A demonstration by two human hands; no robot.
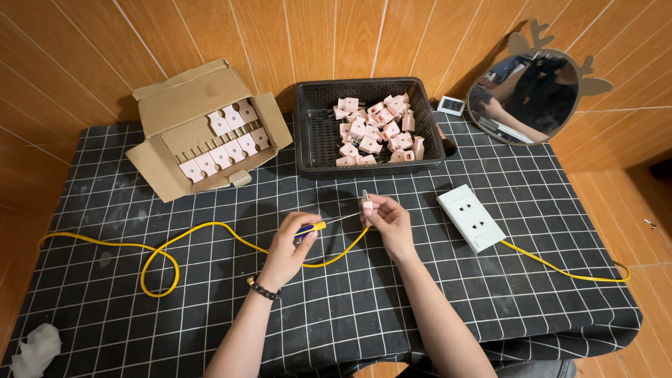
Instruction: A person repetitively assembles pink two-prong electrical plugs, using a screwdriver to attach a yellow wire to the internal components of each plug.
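1. The right hand (389, 222) pinches a small pink plug (367, 204) between thumb and fingertips, prongs pointing up, out over the middle of the checked tablecloth (420, 294). The fingers are closed snug around the plug body.

2. The left hand (290, 246) is wrapped around a screwdriver (313, 227) with a yellow and blue handle. The thin shaft runs across to the plug, and the tip looks like it meets the side of it. Whether it sits in a screw is too small to tell.

3. For driving a tiny screw like this, I'd say keep the shaft dead in line with the screw and press in a little before turning, or the tip will skip out and chew the head.

4. I'd rest both wrists on the table. Right now they float a bit, and that makes the tip wander.

5. The yellow cable (203, 227) loops across the cloth, passes under the hands and runs off towards the white socket block (470, 217) on the right. Keep some slack there so it doesn't tug the plug.

6. Behind the hands, a black basket (315, 133) holds a heap of pink plugs, and an open cardboard box (182, 105) holds neat rows of them.
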